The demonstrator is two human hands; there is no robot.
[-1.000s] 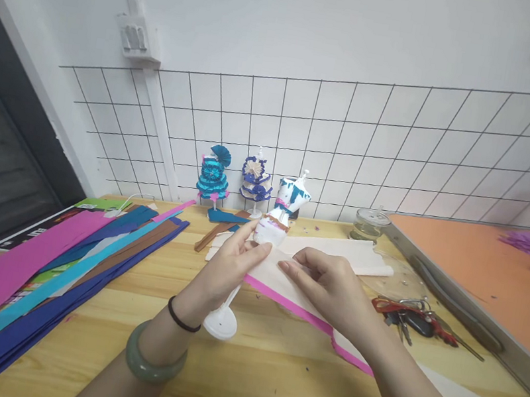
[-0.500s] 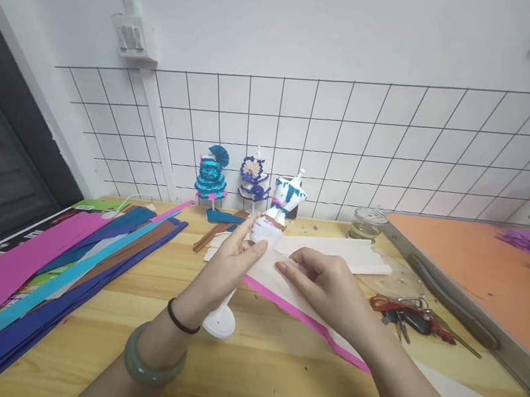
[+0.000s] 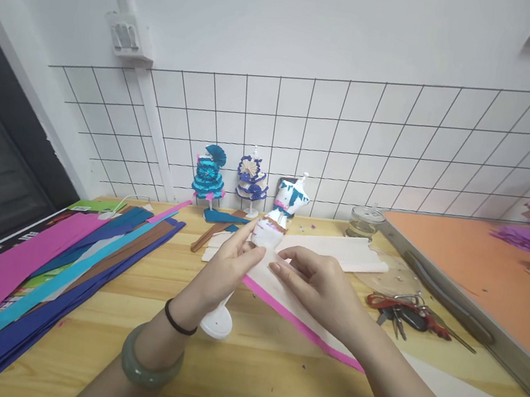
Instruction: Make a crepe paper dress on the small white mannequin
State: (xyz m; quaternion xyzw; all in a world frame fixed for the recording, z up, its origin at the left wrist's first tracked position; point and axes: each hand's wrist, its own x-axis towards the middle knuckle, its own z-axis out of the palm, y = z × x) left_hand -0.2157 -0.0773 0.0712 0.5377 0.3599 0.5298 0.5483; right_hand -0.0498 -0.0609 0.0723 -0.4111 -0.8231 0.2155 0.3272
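A small white dress form, with teal, pink and brown bits stuck on it, leans to the right above the table. My left hand is closed around its lower body, the thumb pressing a paper strip against it. Below that hand the round white base shows. The cream crepe paper strip has a pink edge and runs from the form to the lower right, under my right forearm. With curled fingers, my right hand pinches the strip's upper edge close to the form.
Coloured crepe strips lie at left. Two dressed forms, one turquoise and one navy and cream, stand by the wall grid. At right are a glass jar, keys and an orange-topped board.
My right hand's fingers have shifted slightly along the strip toward the form. The form tilts a little more to the right. The whole view has moved slightly.
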